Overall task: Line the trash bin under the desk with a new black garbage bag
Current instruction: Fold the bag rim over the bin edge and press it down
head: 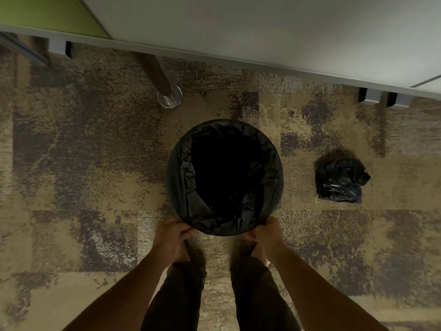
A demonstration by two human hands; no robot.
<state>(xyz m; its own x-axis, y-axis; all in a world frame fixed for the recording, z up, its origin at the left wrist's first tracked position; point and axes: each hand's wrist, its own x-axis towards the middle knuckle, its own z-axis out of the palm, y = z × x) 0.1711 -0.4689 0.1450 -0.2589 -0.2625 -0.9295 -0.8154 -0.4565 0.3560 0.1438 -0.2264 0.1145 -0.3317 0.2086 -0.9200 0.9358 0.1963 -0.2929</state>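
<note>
A round trash bin stands on the carpet in the middle of the view, seen from straight above. A black garbage bag hangs inside it, its edge folded out over the rim all the way round. My left hand grips the bag-covered rim at the near left. My right hand grips it at the near right. The bin's inside is dark and I cannot see its bottom.
A crumpled, tied black bag lies on the carpet to the right of the bin. A metal desk leg with a round foot stands behind the bin at the left. The grey desk top spans the far side. My legs are just below the bin.
</note>
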